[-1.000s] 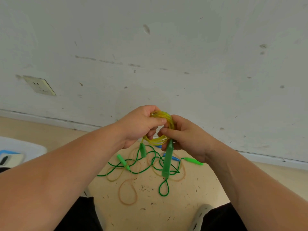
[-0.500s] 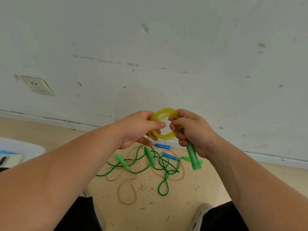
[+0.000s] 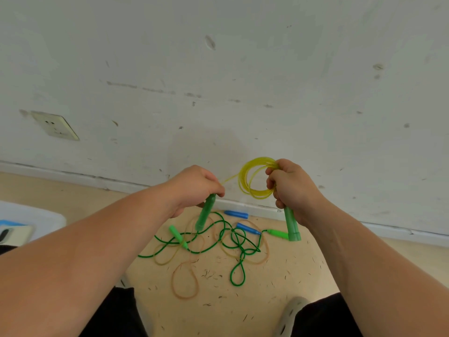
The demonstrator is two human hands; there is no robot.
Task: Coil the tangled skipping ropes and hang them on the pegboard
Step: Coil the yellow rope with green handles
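Note:
A yellow skipping rope is wound into a small coil in front of the wall. My right hand grips the coil together with one green handle, which points down. My left hand grips the rope's other green handle; a short length of yellow rope runs from it to the coil. On the floor below lie a tangled green rope with bright green handles and a pale tan rope with blue handles. No pegboard is in view.
A scuffed white wall with a socket stands close ahead. The tan floor is strewn with small debris. A white object with a device on it sits at the left edge. My knees and a shoe are at the bottom.
My hands have moved apart. The left hand let go of the coil and took the second green handle, pulling a short strand out. The right hand lifted the coil up and to the right.

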